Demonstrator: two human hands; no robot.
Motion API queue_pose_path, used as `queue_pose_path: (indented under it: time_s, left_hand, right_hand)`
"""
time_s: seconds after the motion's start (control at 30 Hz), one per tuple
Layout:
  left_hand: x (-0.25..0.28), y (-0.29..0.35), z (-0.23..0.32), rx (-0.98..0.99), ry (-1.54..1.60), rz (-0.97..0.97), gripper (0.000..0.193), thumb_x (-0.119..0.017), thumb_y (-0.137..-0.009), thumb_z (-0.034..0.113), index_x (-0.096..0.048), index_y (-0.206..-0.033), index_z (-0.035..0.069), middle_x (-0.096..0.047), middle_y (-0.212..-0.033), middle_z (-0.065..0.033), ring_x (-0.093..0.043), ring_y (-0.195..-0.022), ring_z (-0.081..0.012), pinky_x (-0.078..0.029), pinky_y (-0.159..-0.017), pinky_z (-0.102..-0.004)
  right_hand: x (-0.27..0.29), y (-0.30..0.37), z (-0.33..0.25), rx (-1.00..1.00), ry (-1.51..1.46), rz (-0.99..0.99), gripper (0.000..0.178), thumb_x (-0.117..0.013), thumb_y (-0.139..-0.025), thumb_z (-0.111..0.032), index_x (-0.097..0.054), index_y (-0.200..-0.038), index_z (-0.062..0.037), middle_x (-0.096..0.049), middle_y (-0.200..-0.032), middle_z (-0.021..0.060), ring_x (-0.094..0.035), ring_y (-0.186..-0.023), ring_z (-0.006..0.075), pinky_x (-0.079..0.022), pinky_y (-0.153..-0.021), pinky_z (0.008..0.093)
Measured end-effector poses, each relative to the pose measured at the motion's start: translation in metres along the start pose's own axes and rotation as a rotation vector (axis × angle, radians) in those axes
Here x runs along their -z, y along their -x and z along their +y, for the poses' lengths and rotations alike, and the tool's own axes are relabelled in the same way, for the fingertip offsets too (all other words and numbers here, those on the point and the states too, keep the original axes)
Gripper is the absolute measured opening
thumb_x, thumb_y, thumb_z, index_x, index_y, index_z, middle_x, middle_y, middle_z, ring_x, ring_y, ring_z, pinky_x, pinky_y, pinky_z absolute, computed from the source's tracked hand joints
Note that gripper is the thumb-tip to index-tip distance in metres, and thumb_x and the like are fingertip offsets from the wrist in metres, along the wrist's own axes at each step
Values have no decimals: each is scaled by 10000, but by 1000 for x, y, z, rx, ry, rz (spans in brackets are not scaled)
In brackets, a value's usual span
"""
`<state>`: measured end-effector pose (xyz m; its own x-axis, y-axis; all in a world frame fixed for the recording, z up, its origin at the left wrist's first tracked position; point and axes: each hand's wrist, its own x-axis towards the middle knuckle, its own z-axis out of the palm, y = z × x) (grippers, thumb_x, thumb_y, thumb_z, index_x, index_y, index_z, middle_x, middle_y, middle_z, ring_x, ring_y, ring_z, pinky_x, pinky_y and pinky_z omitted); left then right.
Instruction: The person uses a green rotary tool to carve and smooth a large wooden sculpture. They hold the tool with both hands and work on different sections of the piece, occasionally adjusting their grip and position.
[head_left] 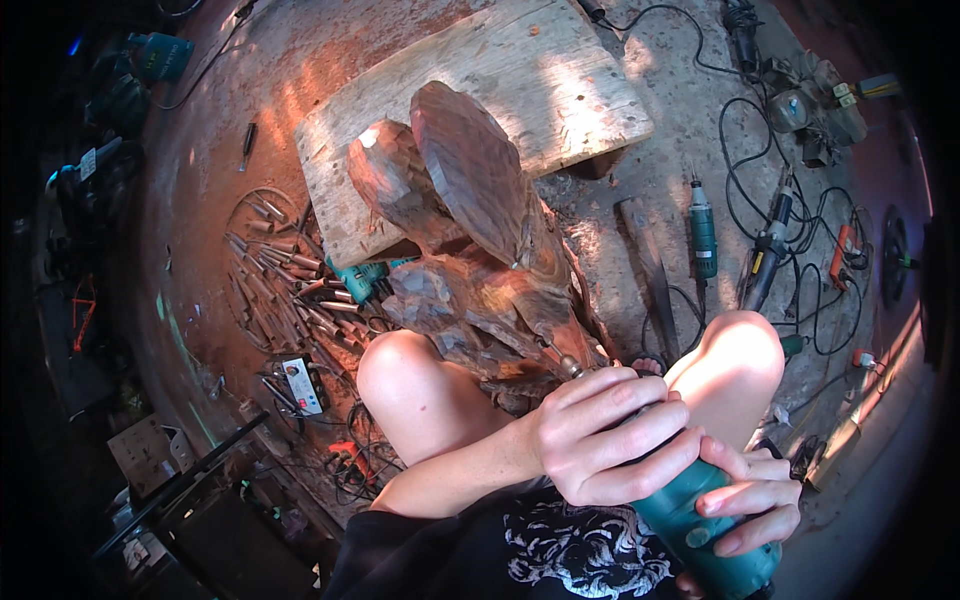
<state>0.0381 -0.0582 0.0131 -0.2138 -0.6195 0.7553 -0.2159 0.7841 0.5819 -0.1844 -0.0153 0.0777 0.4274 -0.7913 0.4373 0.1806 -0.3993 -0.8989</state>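
Both of my hands are closed around a green die grinder [725,560], held low in front of my body. My left hand [605,435] wraps its front end near the collet. Farther back on the green body lies my right hand [755,500], its fingers curled over the casing. The grinder's metal chuck and bit [570,365] point up and left at the lower part of a reddish-brown wood carving [480,200]. Whether the bit touches the wood, I cannot tell. The carving has faceted, rough-cut surfaces and stands between my bare knees, partly over a board.
A worn wooden board [500,80] lies beyond the carving. Many chisels [290,270] are heaped at left, beside a white control box [300,385]. At right are another green grinder [704,235], a longer black power tool [770,250], tangled cords and an orange power strip [840,255].
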Motion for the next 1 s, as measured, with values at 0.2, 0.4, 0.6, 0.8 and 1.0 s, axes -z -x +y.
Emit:
queue_pose_path:
  time_s: [0.2, 0.4, 0.6, 0.8, 1.0]
  left_hand:
    - [8, -6, 4, -90, 100, -13, 462, -905, -774, -70, -705, -1168, 67, -755, -1046, -96, -757, -865, -250, -634, -682, -346]
    - [15, 1, -3, -82, 115, -38, 436, -886, -823, -7, -677, -1199, 65, -751, -1048, -103, -759, -876, -264, -643, -695, -363]
    - [16, 2, -4, -69, 118, -30, 414, -876, -836, 2, -676, -1192, 63, -749, -1054, -109, -760, -879, -270, -645, -691, -368]
    - [18, 1, -6, -79, 126, -29, 393, -867, -849, 16, -676, -1189, 61, -746, -1058, -112, -762, -880, -272, -645, -679, -368]
    - [17, 1, -6, -69, 137, -14, 391, -869, -846, 15, -680, -1185, 63, -745, -1061, -112, -764, -880, -274, -641, -671, -367]
  right_hand:
    - [-15, -2, -21, 93, 138, -40, 390, -897, -837, -142, -647, -1126, -64, -764, -1140, 269, -709, -1100, 632, -633, -954, 659]
    - [-24, -6, -21, 72, 150, -67, 359, -854, -856, -102, -675, -1164, -66, -771, -1133, 262, -742, -1037, 595, -643, -887, 661]
    - [-46, -8, 20, 455, 177, 141, 217, -742, -873, -51, -688, -1081, -21, -778, -1035, 322, -737, -1016, 636, -653, -856, 683]
    - [-48, -9, 11, 372, 192, 137, 193, -725, -903, -57, -679, -1081, -1, -782, -1027, 319, -734, -1029, 636, -654, -847, 680]
    - [-51, -10, 15, 405, 183, 163, 175, -722, -914, -58, -686, -1077, -5, -781, -1036, 322, -726, -1048, 642, -644, -870, 693]
